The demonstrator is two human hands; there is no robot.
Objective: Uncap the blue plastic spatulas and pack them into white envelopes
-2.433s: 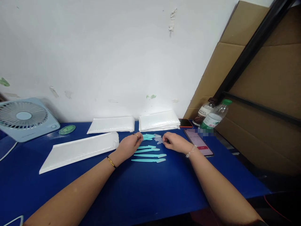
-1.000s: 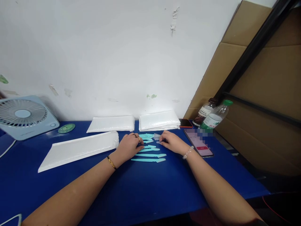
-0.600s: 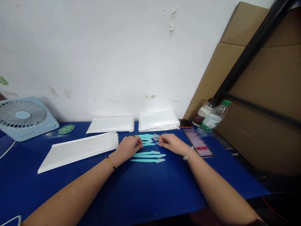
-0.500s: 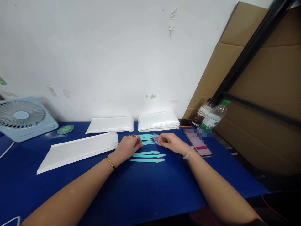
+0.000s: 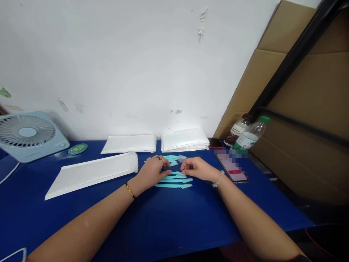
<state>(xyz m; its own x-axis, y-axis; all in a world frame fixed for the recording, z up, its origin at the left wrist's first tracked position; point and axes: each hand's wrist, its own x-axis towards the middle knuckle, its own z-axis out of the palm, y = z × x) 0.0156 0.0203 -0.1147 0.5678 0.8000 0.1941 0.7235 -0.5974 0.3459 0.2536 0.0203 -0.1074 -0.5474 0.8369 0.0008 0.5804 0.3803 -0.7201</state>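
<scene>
Four-finger side apart from its thumb, my left hand (image 5: 154,169) is spread over the handles of the turquoise eyebrow razors, its thumb touching the front group. My right hand (image 5: 198,169) has curled fingers, with thumb and fingertip closed at the blade end of the rearmost eyebrow razor (image 5: 178,174) in that group. Several front razors (image 5: 174,186) lie side by side on the blue table (image 5: 169,218), blades to the right. Behind them are more turquoise razors (image 5: 172,158), partly hidden by my left hand. Small clear pieces (image 5: 182,157) lie at their right ends.
White padded envelopes lie at left (image 5: 92,174), back left (image 5: 129,143) and back right (image 5: 185,139). A blue fan (image 5: 32,134) and a green disc (image 5: 77,149) are far left. A phone (image 5: 231,167), another phone (image 5: 216,143) and two bottles (image 5: 248,140) (image 5: 237,130) stand or lie right.
Another razor now lies at the back of the front group. Both hands have come slightly nearer to me, and my left thumb has spread away from its fingers.
</scene>
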